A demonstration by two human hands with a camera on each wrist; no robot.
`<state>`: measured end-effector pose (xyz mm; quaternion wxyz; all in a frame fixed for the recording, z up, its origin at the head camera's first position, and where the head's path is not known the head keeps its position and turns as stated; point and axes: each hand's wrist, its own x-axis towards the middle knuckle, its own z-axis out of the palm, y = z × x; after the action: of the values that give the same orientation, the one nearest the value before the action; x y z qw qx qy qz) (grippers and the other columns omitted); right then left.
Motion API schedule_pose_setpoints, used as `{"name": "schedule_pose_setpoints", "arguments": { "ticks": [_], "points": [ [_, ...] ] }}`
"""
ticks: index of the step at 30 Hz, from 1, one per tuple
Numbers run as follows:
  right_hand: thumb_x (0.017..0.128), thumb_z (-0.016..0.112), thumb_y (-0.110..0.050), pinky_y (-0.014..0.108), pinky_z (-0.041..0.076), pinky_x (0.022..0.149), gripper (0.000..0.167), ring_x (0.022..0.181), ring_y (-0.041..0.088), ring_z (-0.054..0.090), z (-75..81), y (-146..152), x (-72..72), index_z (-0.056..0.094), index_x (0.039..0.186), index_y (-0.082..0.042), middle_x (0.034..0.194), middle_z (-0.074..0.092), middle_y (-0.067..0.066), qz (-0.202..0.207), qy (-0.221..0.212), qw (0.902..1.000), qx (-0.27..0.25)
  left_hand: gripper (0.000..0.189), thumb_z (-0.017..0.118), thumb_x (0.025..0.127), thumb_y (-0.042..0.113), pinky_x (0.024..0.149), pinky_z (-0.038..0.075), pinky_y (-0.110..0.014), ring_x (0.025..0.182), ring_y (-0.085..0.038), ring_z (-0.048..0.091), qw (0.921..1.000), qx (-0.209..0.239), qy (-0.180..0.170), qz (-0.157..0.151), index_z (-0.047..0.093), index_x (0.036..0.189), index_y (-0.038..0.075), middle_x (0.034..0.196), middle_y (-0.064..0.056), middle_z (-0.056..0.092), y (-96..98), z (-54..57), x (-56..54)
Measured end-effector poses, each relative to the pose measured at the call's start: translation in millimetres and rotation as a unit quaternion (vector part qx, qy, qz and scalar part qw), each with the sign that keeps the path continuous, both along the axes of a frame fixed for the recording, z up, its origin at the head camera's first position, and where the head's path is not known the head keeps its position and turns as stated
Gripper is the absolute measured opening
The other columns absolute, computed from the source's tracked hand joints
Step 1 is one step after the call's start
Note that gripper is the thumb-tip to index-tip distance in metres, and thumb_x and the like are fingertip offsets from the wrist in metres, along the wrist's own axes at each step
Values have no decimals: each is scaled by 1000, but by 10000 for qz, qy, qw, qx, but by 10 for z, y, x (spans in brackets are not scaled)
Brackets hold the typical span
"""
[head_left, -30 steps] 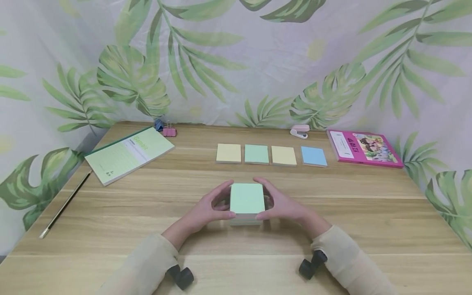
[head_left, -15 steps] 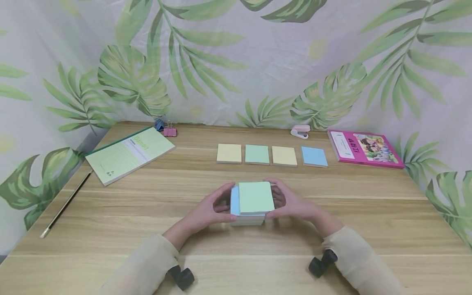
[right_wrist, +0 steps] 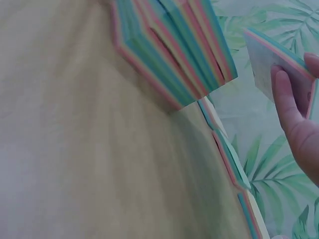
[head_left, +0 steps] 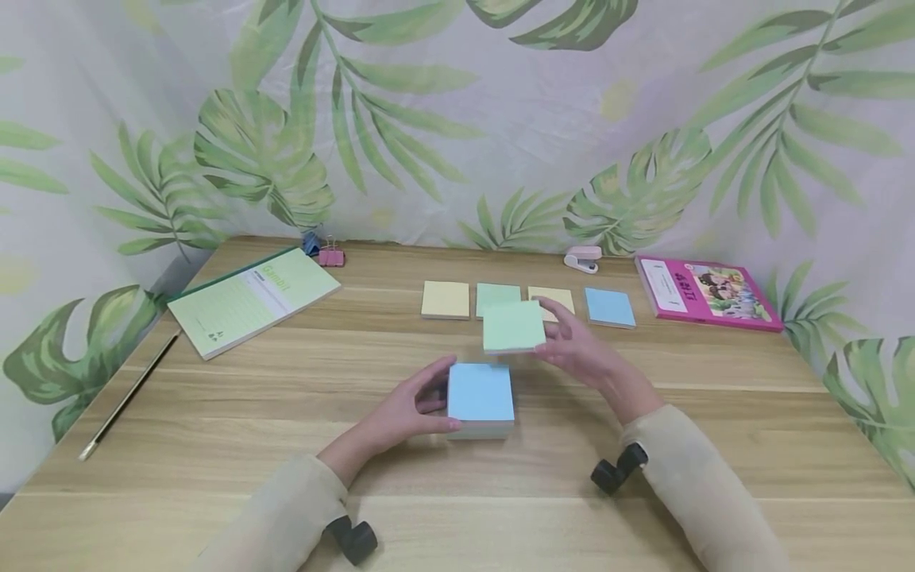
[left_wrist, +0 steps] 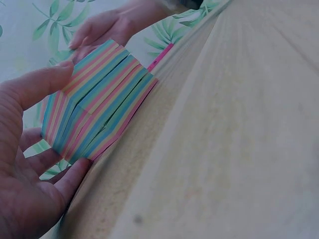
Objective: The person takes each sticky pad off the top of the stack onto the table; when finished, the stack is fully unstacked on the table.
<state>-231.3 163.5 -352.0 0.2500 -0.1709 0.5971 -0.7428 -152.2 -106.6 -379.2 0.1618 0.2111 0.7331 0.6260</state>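
A thick stack of square sticky note pads (head_left: 480, 392) with a blue top stands on the table. My left hand (head_left: 397, 411) holds the stack's left side, thumb at the near corner and fingers behind. Striped pastel edges of the stack (left_wrist: 102, 102) show in the left wrist view. Farther forward and to the right, my right hand (head_left: 582, 349) pinches a green sticky note pad (head_left: 511, 327) by its right edge, raised off the stack. The right wrist view shows fingertips (right_wrist: 282, 82) against the pad's pale underside.
Behind lies a row of pads: yellow (head_left: 445, 299), green (head_left: 498, 295), yellow (head_left: 557, 295) and blue (head_left: 610, 307). A stapler (head_left: 582, 258) and pink book (head_left: 711, 292) are back right. A notebook (head_left: 253, 300), pencil (head_left: 129, 397) and binder clips (head_left: 331, 256) are left.
My right hand has slid the green pad right off the stack, then lifted it forward toward the row. The stack's blue top is now uncovered. The left hand has stayed in place.
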Motion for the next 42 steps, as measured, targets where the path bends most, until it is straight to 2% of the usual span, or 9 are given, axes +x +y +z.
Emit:
{"name": "schedule_pose_setpoints", "arguments": {
  "ticks": [4, 8, 12, 17, 23, 29, 35, 38, 42],
  "points": [
    [77, 42, 18, 48, 21, 97, 79, 106, 28, 42, 33, -210, -172, 4, 139, -15, 130, 23, 26, -28, -431, 9989, -192, 80, 69, 71, 5, 93, 33, -38, 120, -29, 28, 10000, 15, -31, 15, 21, 136, 4, 133, -19, 28, -2, 14, 15],
    [77, 47, 15, 42, 27, 96, 82, 109, 32, 40, -11, -457, -325, 4, 139, -17, 135, 11, 27, 109, -420, 9989, 198, 80, 69, 72, 5, 93, 33, -38, 120, -28, 29, 10000, 7, -49, 7, 21, 136, 4, 134, -18, 28, -1, 22, 20],
    [77, 54, 10, 42, 29, 95, 83, 107, 34, 42, -118, -676, -434, 8, 139, -20, 136, 13, 26, 170, -266, 9966, 761, 79, 69, 72, 7, 92, 34, -38, 120, -28, 29, 10000, -33, -22, -9, 22, 136, 5, 135, -16, 27, -2, 25, 19],
    [74, 60, 7, 41, 30, 94, 83, 112, 32, 40, -263, -882, -495, 14, 137, -22, 135, 21, 23, 241, -221, 9912, 1280, 79, 69, 72, 7, 92, 34, -37, 121, -27, 28, 10000, -55, -14, -37, 22, 136, 5, 136, -15, 25, -3, 21, 13],
    [76, 57, 10, 37, 42, 85, 81, 98, 30, 51, -357, -1046, -521, 13, 137, -19, 127, 35, 22, 497, -404, 9908, 1195, 80, 69, 73, 8, 92, 34, -37, 120, -28, 30, 10000, -39, -72, -38, 21, 136, 7, 137, -14, 23, -16, 17, 12],
    [78, 56, 6, 34, 45, 81, 75, 97, 28, 51, -390, -1103, -513, 15, 137, -15, 127, 32, 25, 738, -415, 9868, 1377, 80, 69, 72, 5, 92, 34, -38, 118, -30, 31, 9998, 123, -121, -71, 21, 137, 6, 138, -15, 19, -15, 15, 14],
    [84, 46, 8, 34, 42, 84, 62, 89, 22, 54, -427, -1043, -526, 16, 136, -6, 110, 43, 22, 749, -750, 9917, 726, 81, 69, 72, 4, 92, 34, -38, 119, -28, 29, 9998, 184, -93, -82, 20, 137, 6, 138, -16, 19, -6, 16, 7],
    [84, 42, 12, 36, 40, 87, 60, 98, 27, 52, -416, -963, -522, 16, 136, -3, 113, 43, 26, 684, -1052, 9915, 351, 80, 68, 72, 3, 93, 33, -38, 120, -28, 28, 9996, 250, -50, -106, 21, 136, 6, 137, -17, 21, -2, 10, 2],
    [83, 41, 14, 39, 36, 90, 62, 110, 36, 41, -365, -815, -498, 14, 136, -3, 125, 33, 31, 628, -1067, 9921, 177, 81, 69, 71, 2, 93, 33, -39, 120, -29, 28, 9995, 305, -50, -90, 21, 136, 5, 135, -20, 24, 0, 2, 0]
  ]
}}
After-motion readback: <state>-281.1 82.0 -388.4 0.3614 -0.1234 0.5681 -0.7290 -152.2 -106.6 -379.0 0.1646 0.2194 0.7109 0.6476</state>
